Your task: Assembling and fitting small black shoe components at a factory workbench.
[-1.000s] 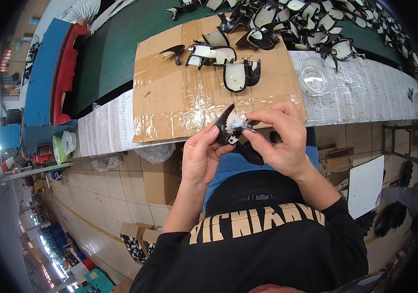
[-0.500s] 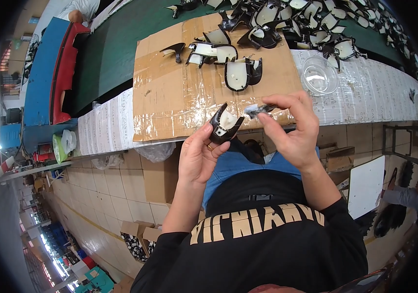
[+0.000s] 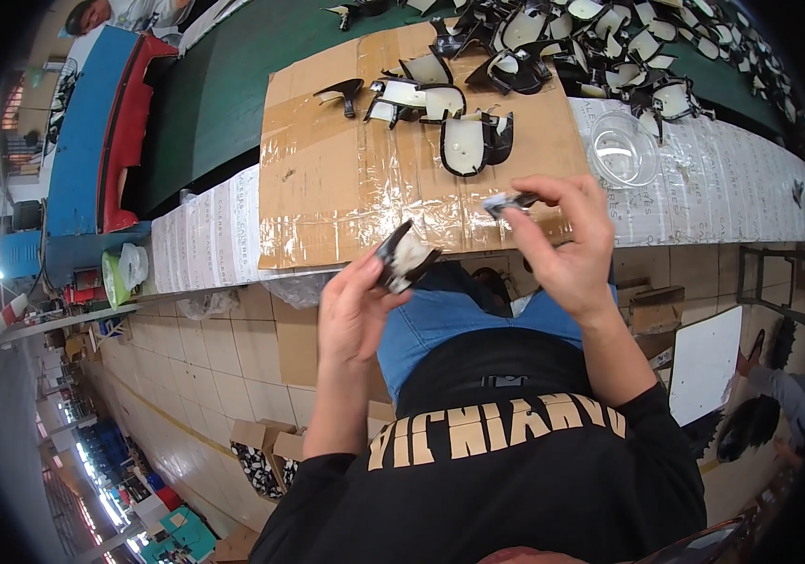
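My left hand (image 3: 357, 308) grips a glossy black shoe heel (image 3: 406, 257) with a cream-coloured inner face, just off the near edge of the cardboard sheet (image 3: 318, 179). Held between thumb and fingers of my right hand (image 3: 567, 230) is a small dark piece with a whitish, cloth-like tip (image 3: 500, 203); its exact kind I cannot make out. A gap separates it from the held heel. Farther back on the cardboard lies a cluster of similar heels, among them an upturned one (image 3: 464, 147) and a slim one (image 3: 342, 92) at the left.
Beyond the cardboard, a large heap of heels (image 3: 647, 47) covers the green belt (image 3: 205, 103). A clear round plastic tub (image 3: 622, 150) sits to the right. A blue and red machine housing (image 3: 92, 132) borders the left. Below stands an open carton (image 3: 261, 456); another person (image 3: 130, 14) is at upper left.
My left hand has moved left and a little toward me with the heel, which has turned. The right hand keeps its pinch with little movement. The person at upper left shows more.
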Demonstrator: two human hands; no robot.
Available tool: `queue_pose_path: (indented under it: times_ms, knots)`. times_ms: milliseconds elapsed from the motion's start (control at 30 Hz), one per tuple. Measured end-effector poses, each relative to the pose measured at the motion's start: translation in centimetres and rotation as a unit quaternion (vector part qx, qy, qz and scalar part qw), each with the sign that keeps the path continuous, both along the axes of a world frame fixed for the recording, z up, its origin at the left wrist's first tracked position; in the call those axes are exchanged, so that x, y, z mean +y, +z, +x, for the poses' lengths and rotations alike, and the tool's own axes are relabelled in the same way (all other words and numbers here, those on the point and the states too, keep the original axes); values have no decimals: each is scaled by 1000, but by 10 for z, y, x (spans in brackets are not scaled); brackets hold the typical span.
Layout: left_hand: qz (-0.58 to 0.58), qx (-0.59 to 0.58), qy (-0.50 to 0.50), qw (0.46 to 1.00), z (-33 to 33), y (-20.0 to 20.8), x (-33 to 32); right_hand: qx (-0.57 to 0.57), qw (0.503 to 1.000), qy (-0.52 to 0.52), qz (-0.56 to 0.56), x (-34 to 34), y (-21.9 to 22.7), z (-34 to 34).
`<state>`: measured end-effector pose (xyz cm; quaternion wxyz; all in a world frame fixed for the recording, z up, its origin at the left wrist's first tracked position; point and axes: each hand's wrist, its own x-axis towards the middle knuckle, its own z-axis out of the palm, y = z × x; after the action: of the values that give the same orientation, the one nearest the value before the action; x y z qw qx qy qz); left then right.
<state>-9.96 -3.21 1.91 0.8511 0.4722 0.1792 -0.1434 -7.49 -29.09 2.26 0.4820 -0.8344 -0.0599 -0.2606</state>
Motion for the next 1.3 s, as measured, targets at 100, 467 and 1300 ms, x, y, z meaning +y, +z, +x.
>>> queue_pose_path:
  times_ms: [100,467,1300]
  knots:
    - [286,-39,-51,956,-14,6,57,21,999,1,42,-9,-6,2]
    - [615,-319,-23,721,76,35,53,26,997,25,66,-2,0,-2]
    - [-199,-95,-41,974,31,-21,-19,15,976,128,174,18,16,-11]
